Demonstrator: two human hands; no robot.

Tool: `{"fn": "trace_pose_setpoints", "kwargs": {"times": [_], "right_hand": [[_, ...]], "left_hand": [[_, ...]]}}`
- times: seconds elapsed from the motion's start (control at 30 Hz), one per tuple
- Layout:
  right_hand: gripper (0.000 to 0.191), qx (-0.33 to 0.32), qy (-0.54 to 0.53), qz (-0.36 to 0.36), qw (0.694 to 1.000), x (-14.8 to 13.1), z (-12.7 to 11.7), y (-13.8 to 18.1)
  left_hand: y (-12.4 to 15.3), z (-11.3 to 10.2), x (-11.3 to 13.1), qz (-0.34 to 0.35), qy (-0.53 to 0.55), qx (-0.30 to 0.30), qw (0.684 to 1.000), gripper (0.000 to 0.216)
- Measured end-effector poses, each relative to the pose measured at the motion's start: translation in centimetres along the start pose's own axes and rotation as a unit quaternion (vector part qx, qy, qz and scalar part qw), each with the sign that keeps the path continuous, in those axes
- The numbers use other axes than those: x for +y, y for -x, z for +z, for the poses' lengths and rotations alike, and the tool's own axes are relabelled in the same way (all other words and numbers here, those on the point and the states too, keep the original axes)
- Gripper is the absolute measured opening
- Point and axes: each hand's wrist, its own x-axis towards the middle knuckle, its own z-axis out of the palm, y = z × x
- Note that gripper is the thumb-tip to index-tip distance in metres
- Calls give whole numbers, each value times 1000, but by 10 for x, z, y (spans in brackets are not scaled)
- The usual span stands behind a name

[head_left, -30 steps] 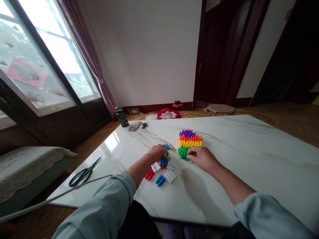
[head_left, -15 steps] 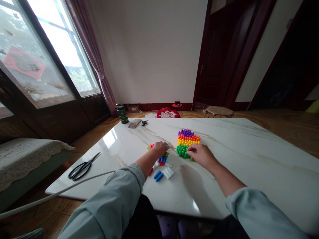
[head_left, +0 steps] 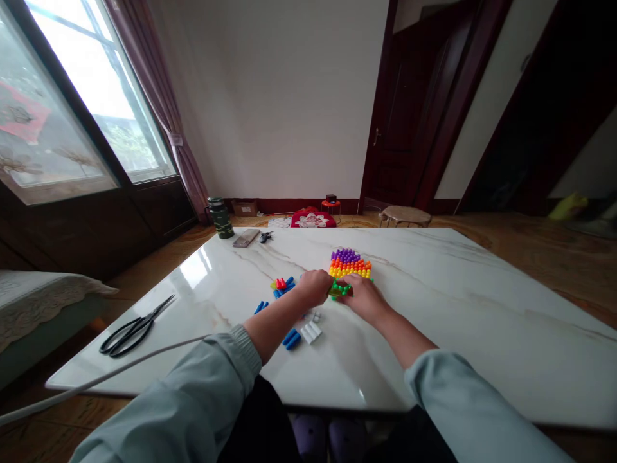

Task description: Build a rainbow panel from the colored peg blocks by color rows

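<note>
A block of rounded, peg-like plastic pieces stands on the white table, with purple pieces point(head_left: 344, 253), orange pieces point(head_left: 351, 264) and yellow pieces point(head_left: 349, 273) in bands. At its near side are green pieces point(head_left: 342, 289), partly covered by my hands. My left hand point(head_left: 315, 287) is closed at their left end; what its fingertips pinch is hidden. From the right, my right hand point(head_left: 364, 298) curls its fingers against the green pieces. Loose blue pieces point(head_left: 291, 339), white pieces point(head_left: 311, 332) and red pieces point(head_left: 280, 283) lie around my left forearm.
Black-handled scissors point(head_left: 135, 329) and a pale cable point(head_left: 144, 360) lie at the left of the table point(head_left: 457, 321). Toward the back left are a camouflage flask point(head_left: 220, 218), a phone point(head_left: 246, 238) and keys point(head_left: 265, 237). A stool point(head_left: 405, 215) stands beyond the far edge.
My left hand has moved from the loose pieces to the green ones, uncovering red and blue pieces. My right hand stays by the green pieces, now close to the left. The whole view has shifted slightly.
</note>
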Motion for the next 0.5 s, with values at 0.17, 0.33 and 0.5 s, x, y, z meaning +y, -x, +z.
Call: {"fn": "trace_pose_setpoints", "kwargs": {"times": [0.17, 0.33, 0.5], "right_hand": [[4, -30, 41, 28, 998, -6, -1, 0], [10, -33, -8, 46, 998, -1, 1, 2], [13, -43, -37, 55, 997, 1, 9, 2]], "left_hand": [[2, -1, 14, 0, 75, 15, 997, 24], [3, 6, 2, -7, 167, 35, 985, 24], [2, 17, -1, -24, 230, 31, 972, 21]]}}
